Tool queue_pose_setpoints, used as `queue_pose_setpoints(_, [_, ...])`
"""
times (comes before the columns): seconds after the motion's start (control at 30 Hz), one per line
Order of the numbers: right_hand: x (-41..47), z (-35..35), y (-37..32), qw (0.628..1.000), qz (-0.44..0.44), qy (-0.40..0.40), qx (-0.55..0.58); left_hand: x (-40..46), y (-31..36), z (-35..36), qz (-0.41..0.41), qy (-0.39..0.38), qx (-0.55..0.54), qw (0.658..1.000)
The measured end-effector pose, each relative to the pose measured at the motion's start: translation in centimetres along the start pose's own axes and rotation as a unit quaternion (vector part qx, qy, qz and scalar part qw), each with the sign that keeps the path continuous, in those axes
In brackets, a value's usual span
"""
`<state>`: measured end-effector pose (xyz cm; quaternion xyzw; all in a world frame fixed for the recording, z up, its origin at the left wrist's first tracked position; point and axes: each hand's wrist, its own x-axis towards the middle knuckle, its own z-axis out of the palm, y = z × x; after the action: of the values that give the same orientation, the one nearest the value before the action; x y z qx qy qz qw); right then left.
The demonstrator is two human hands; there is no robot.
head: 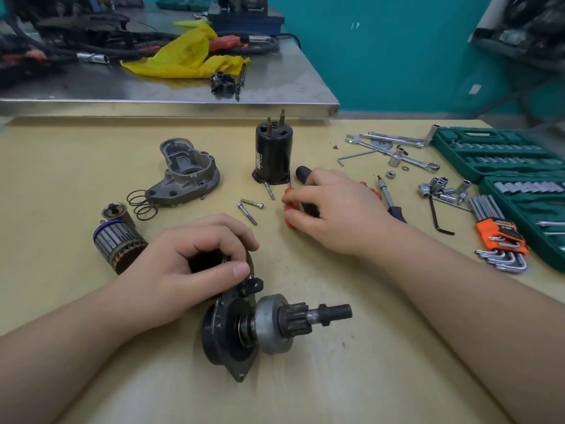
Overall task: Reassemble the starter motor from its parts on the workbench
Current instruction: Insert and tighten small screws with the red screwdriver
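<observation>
A pale yellow workbench (305, 377) stretches under my arms, with a steel-topped table (183, 90) and a teal wall behind it. My left hand (189, 270) curls round the dark round housing with its pinion gear and shaft (269, 325), which lies near me, the shaft's long axis pointing right. My right hand (330, 209) closes its fingers round a red-and-black-handled screwdriver (290, 209) farther out, handle end away from me. Three loose silver bolts (249, 208) lie just left of that hand, between it and the grey cast aluminium cover (186, 172). The upright black cylindrical solenoid (273, 154) stands beyond; the copper-wound armature (119, 240) rests left. I judge the bolts nearest my right hand.
</observation>
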<state>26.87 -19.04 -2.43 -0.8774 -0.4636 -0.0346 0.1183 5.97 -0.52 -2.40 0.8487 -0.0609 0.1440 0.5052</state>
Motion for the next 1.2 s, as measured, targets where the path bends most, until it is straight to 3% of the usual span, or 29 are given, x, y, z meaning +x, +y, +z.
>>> queue_pose_setpoints(0.1, [-0.4, -0.3, -0.7, 0.999, -0.015, -0.033, -0.032, 0.1, 0.1, -0.2, -0.006, -0.019, -0.009, 1.000])
queue_pose_setpoints(0.3, [-0.2, -0.8, -2.6, 0.988, -0.061, 0.021, -0.138, 0.1, 0.0, 0.3, -0.011, -0.005, -0.013, 1.000])
queue_pose_setpoints(0.47, [-1.1, -1.6, -2.2, 0.987, -0.017, 0.084, -0.135, 0.1, -0.1, 0.5, 0.000, 0.002, -0.009, 1.000])
queue_pose_setpoints(0.6, [-2.5, -2.3, -0.5, 0.966, 0.062, 0.234, 0.087, 0.4, -0.3, 0.4, 0.017, 0.011, 0.013, 1.000])
queue_pose_setpoints(0.67, [-3.2, -2.3, -0.3, 0.911, 0.123, 0.291, 0.264, 0.6, -0.5, 0.1, 0.011, 0.020, 0.009, 1.000])
queue_pose_setpoints(0.77, [-4.1, -2.2, -1.2, 0.811, 0.162, 0.305, 0.473, 0.5, -0.8, -0.3, -0.006, 0.020, -0.013, 1.000])
queue_pose_setpoints(0.87, [-4.9, -1.7, -2.1, 0.765, 0.152, 0.313, 0.542, 0.3, -0.8, -0.5, -0.005, 0.009, -0.022, 1.000])
queue_pose_setpoints(1.0, [-5.5, -1.3, -3.6, 0.731, 0.098, 0.321, 0.594, 0.3, -0.7, -0.4, -0.008, 0.007, -0.031, 0.999])
queue_pose_setpoints(1.2, [-6.8, -1.1, -5.0, 0.760, -0.033, 0.322, 0.564, 0.3, -1.1, -0.4, -0.011, 0.002, -0.043, 0.999])
